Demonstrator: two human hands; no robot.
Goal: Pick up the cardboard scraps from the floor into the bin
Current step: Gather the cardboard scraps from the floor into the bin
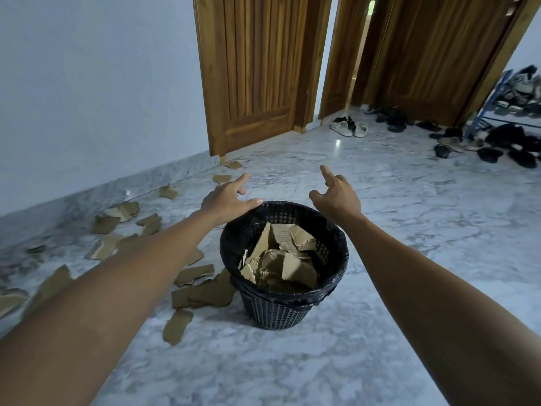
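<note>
A round black plastic lattice bin point(281, 309), lined with a black bag, stands on the grey-white marbled floor point(395, 230). Inside it lies a heap of torn brown cardboard pieces point(284, 259), filling the lower part. Both bare arms reach out over the bin. The left hand point(227, 199) hangs at the far left of the rim, fingers spread and empty, its thumb seeming to rest on the rim (the angle makes actual contact hard to judge). The right hand point(336, 194) hovers past the far right of the rim, also empty, fingers loosely apart with the forefinger pointing away.

More brown cardboard scraps point(202, 291) lie scattered on the floor left of the bin, some touching its base, others strung out along the pale wall point(87, 83) toward a brown wooden door point(248, 68). Sandals and dark shoes point(497, 148) lie well apart, at the far right.
</note>
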